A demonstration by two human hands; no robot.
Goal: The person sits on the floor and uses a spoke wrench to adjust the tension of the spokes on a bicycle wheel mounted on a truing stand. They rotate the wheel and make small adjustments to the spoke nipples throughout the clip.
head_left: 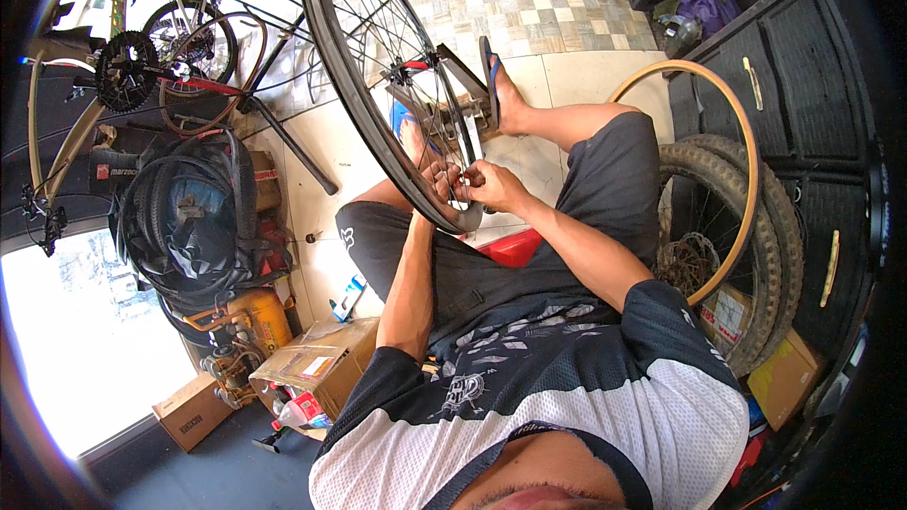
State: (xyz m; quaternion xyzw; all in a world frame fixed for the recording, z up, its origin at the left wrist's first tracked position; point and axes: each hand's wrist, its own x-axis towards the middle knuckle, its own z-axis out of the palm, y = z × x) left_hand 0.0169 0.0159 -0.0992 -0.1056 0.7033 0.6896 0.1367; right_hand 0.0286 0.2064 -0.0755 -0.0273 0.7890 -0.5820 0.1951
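A black bicycle wheel (333,76) with thin spokes and a red hub (413,66) stands upright between my legs, its near end by my hands. A metal stand (465,123) shows behind it, partly hidden by the rim and spokes. My left hand (440,179) is closed at the spokes near the rim's lower end, its fingers curled and partly covered by the wheel. Close beside it, my right hand (495,187) pinches at the spokes from the right. Whatever small thing is between those fingertips is too small to make out.
A tan rim (753,161) and knobby tyres (782,255) lean by dark drawers (727,85) at right. Left are a bicycle (128,71), a heap of black tyres (241,189), a yellow compressor (260,319) and a cardboard box (326,359). A red object (510,249) lies between my legs.
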